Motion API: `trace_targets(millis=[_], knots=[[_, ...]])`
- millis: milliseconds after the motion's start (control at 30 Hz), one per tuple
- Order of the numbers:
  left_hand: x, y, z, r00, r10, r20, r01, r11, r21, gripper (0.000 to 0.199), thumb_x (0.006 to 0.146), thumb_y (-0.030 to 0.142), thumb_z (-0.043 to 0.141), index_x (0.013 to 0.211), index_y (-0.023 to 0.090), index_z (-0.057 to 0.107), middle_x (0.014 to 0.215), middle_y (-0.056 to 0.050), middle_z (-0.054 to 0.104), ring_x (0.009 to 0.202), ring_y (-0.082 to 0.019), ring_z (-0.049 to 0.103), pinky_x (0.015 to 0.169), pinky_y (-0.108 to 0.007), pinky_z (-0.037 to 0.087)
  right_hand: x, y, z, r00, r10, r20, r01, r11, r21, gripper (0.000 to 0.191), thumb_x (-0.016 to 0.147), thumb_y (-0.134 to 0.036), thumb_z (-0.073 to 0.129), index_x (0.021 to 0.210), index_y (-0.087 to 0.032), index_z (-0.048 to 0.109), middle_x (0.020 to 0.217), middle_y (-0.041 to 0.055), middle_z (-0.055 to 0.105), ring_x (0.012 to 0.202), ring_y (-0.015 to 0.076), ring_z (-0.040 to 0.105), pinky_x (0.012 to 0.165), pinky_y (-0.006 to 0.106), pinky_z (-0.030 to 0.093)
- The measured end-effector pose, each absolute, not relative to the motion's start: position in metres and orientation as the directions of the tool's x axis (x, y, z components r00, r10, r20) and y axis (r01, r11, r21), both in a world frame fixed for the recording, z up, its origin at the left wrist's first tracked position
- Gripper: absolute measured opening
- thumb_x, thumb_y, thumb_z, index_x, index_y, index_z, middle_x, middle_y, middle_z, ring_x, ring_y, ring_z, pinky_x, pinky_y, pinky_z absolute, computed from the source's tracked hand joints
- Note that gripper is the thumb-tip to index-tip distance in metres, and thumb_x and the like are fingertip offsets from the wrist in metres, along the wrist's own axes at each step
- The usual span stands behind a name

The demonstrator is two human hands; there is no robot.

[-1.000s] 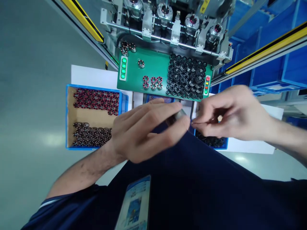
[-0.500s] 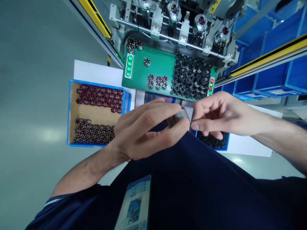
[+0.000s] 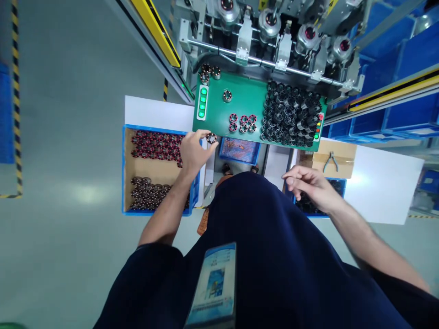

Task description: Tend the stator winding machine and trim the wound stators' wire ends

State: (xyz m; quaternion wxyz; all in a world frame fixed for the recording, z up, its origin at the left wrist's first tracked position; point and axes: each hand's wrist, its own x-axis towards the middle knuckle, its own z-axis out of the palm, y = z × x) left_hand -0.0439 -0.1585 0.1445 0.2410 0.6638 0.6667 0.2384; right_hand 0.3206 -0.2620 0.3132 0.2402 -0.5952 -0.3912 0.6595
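Between the thumb and fingertips of my left hand (image 3: 196,153) is a small ring-shaped core (image 3: 211,138), just off the front edge of the green work surface (image 3: 214,107). My right hand (image 3: 307,185) is at the right with its fingers curled and thumb close to them; whether anything small is between them is too small to tell. It hovers by a blue bin of dark parts (image 3: 317,212). On the green surface lie several red-rimmed rings (image 3: 243,119), a single core (image 3: 227,95) and a dense block of black parts (image 3: 290,114).
A blue-edged box (image 3: 124,171) of red and dark cores stands at left. Beyond the green surface is a machine with a metal rail (image 3: 260,59). Blue-handled pliers (image 3: 331,162) lie on cardboard at right. A blue tray (image 3: 240,151) sits below the green edge.
My hands have moved apart. My left hand has drawn left, and the core is now plainly visible in it. My right hand has moved slightly down. The camera view has shifted.
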Motion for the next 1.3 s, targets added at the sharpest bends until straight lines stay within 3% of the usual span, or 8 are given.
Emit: trace_targets(millis=[233,433,600,833,967,1067,1167,1300], knots=[[-0.013,-0.083,0.068,0.056,0.989,-0.137,0.773,0.044,0.633,0.040,0.105,0.036,0.082,0.142,0.023,0.073,0.144,-0.012,0.079,0.143,-0.033,0.066,0.129,-0.053,0.050,0.297,-0.310,0.283,0.007,0.713,-0.701,-0.010,-0.701,-0.713,0.046,0.083,-0.061,0.103,0.101,-0.021,0.089,0.079,-0.0002,0.072,0.059,0.0103,0.060,0.053,0.024,0.056],[-0.016,-0.044,0.059,0.114,0.992,-0.049,0.730,-0.049,0.682,0.052,0.111,0.033,0.073,0.159,0.019,0.057,0.162,-0.015,0.069,0.147,-0.029,0.067,0.130,-0.046,0.051,0.294,-0.334,0.281,0.202,0.689,-0.696,-0.127,-0.686,-0.716,0.047,0.078,-0.063,0.106,0.094,-0.022,0.088,0.076,0.0006,0.072,0.058,0.0112,0.058,0.054,0.027,0.056],[-0.006,0.010,0.064,0.227,0.971,-0.074,0.755,-0.128,0.643,0.060,0.105,0.019,0.072,0.163,0.025,0.060,0.173,-0.013,0.059,0.153,-0.032,0.060,0.135,-0.054,0.049,0.281,-0.343,0.283,0.246,0.673,-0.698,-0.160,-0.682,-0.714,0.051,0.078,-0.067,0.105,0.093,-0.022,0.087,0.077,0.0008,0.072,0.060,0.0111,0.059,0.055,0.026,0.056],[0.017,0.041,0.069,0.181,0.980,-0.086,0.751,-0.081,0.656,0.014,0.107,0.029,0.076,0.117,0.020,0.073,0.150,-0.014,0.075,0.146,-0.034,0.065,0.132,-0.060,0.051,0.273,-0.340,0.287,0.177,0.712,-0.680,-0.088,-0.677,-0.731,0.052,0.080,-0.070,0.102,0.095,-0.023,0.087,0.076,0.0005,0.071,0.060,0.0130,0.060,0.057,0.030,0.058],[0.024,-0.004,0.111,0.144,0.990,0.001,0.568,-0.084,0.819,0.040,0.107,0.033,0.070,0.139,0.015,0.057,0.134,-0.005,0.080,0.124,-0.016,0.076,0.113,-0.038,0.063,0.291,-0.328,0.291,0.151,0.780,-0.607,0.050,-0.620,-0.783,0.049,0.085,-0.069,0.099,0.097,-0.024,0.085,0.079,0.0019,0.075,0.063,0.0157,0.064,0.061,0.034,0.060],[0.033,-0.074,0.180,0.232,0.966,0.111,0.457,-0.208,0.865,0.069,0.092,0.038,0.088,0.149,0.026,0.050,0.140,-0.008,0.081,0.123,-0.025,0.081,0.088,-0.037,0.071,0.304,-0.303,0.306,0.187,0.872,-0.452,0.141,-0.479,-0.867,0.045,0.094,-0.068,0.093,0.109,-0.027,0.082,0.082,0.0001,0.076,0.067,0.0163,0.067,0.067,0.034,0.061],[0.045,-0.143,0.258,0.371,0.820,0.436,0.254,-0.541,0.802,0.058,0.088,0.037,0.091,0.138,0.031,0.064,0.136,-0.003,0.080,0.109,-0.023,0.083,0.072,-0.034,0.070,0.308,-0.271,0.332,0.114,0.939,-0.323,0.140,-0.337,-0.931,0.064,0.096,-0.071,0.090,0.142,-0.031,0.072,0.108,0.0042,0.084,0.092,0.0216,0.079,0.081,0.036,0.068],[0.064,-0.202,0.328,0.433,0.728,0.532,0.229,-0.660,0.716,0.054,0.092,0.020,0.088,0.141,0.036,0.073,0.149,-0.001,0.077,0.129,-0.024,0.081,0.090,-0.035,0.076,0.309,-0.246,0.372,-0.219,0.901,-0.375,0.174,-0.342,-0.924,0.094,0.090,-0.072,0.094,0.167,-0.034,0.055,0.122,0.0061,0.085,0.108,0.0264,0.084,0.092,0.039,0.070]])
